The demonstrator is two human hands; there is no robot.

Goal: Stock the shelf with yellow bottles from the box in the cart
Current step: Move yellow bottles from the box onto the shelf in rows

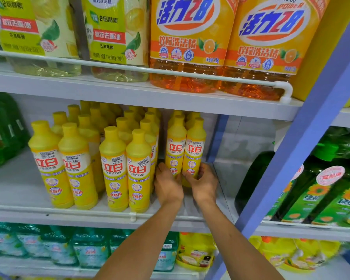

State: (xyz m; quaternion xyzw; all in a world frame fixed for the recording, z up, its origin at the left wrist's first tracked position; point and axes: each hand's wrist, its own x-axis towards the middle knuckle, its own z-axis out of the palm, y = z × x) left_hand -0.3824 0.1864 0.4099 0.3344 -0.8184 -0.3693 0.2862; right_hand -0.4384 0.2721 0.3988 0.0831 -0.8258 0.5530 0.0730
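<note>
Two yellow dish-soap bottles (185, 150) stand upright side by side at the centre of the frame, on the middle shelf (18, 190), right of the other yellow bottles (89, 162). Your left hand (167, 185) and right hand (203, 183) cup their lower parts from either side, fingers half curled against them. Orange detergent jugs (220, 47) fill the upper shelf.
</note>
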